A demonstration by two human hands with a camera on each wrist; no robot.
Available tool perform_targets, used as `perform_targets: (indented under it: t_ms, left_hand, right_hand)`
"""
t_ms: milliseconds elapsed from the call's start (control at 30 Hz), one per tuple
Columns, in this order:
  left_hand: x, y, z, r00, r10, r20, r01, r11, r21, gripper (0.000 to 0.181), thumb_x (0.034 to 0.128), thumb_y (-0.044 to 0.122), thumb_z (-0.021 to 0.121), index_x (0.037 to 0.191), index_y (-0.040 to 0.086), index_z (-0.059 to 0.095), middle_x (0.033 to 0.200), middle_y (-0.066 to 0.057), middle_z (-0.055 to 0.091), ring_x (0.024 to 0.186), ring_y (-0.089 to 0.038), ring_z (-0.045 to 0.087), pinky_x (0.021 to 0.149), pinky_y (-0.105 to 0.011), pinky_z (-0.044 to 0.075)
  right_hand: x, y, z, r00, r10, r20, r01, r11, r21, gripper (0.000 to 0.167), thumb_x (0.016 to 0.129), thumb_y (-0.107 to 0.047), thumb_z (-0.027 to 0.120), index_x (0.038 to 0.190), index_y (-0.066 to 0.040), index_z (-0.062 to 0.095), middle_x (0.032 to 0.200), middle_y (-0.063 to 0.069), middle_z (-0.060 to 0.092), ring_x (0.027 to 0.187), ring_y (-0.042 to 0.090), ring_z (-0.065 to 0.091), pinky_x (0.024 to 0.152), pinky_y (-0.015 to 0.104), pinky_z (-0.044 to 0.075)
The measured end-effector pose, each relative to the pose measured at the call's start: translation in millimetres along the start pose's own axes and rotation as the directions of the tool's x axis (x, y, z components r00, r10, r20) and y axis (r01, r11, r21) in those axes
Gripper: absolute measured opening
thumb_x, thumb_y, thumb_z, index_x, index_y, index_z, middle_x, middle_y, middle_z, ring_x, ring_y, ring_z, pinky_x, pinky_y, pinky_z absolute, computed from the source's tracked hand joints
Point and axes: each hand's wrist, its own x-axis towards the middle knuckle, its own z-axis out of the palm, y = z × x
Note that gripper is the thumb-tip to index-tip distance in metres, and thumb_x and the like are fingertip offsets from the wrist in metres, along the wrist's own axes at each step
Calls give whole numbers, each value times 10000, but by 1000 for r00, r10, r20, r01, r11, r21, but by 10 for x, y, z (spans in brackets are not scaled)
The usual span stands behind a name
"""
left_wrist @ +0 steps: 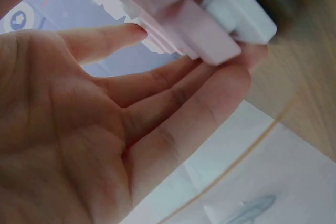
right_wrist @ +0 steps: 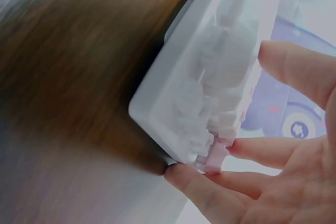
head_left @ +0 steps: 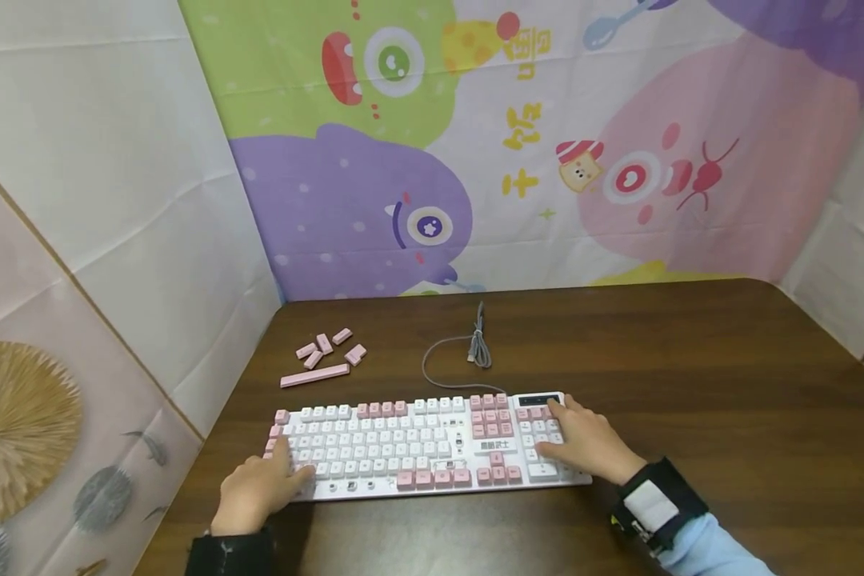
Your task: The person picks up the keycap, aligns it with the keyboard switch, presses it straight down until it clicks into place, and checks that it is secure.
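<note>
In the head view, a white keyboard (head_left: 389, 438) with pink key groups (head_left: 491, 416), a dark top-right panel (head_left: 538, 399) and exposed gaps (head_left: 351, 486) in its bottom row lies on the brown table (head_left: 734, 392), between the left hand (head_left: 258, 486) and right hand (head_left: 590, 440). Left wrist: straight fingers touch its pink-keyed end. Right wrist: spread fingers touch 1 rounded corner.

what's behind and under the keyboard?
Behind the keyboard: a grey cable, partly bundled, running to its rear edge, plus loose pink keycaps, one of them long, farther left. The tabletop directly under the keyboard is covered, so anything there can't be seen.
</note>
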Motion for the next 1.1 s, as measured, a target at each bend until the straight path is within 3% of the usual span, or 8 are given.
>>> perform_targets:
  t_ms: [167,533,767,900,1100]
  left_hand:
    - [-4,113,7,999,34,10,-34,999,19,655,845,394,561,1261,-88,410,1012,-371,548,891,-505,553,665,-538,445]
    - [-6,272,90,988,143,-61,-142,990,28,719,743,423,682,1217,-63,446,876,-306,592,798,-430,591,624,-508,449]
    - [-23,447,93,980,194,-35,-193,981,10,842,651,446,748,1228,-84,438,865,-268,584,775,-384,591,625,-497,453]
    - [-33,550,115,970,241,-45,-240,971,16,884,566,430,806,1199,-73,450,831,-236,582,741,-363,590,609,-485,454]
    - [-48,676,149,948,306,-84,-306,952,17,791,537,351,838,1125,-33,475,807,-226,587,719,-373,593,595,-481,453]
  right_hand:
    - [-58,130,-51,1000,2,-25,-2,1000,-6,663,756,-319,695,1219,111,493,1248,421,390,1083,525,476,837,596,401]
    - [-181,368,-145,999,27,-32,-26,1000,4,666,744,-310,706,1209,121,500,1230,453,366,1055,535,486,810,609,397]
    - [-286,547,-254,998,60,-22,-59,998,13,698,737,-312,710,1212,143,477,1247,450,342,1071,557,451,794,609,399]
    - [-369,668,-315,996,81,-26,-81,997,12,717,730,-311,709,1220,150,460,1269,427,338,1077,557,443,786,603,402]
    - [-481,871,-357,995,94,-41,-94,995,-12,738,722,-323,709,1227,150,450,1264,420,349,1060,565,446,773,603,403]
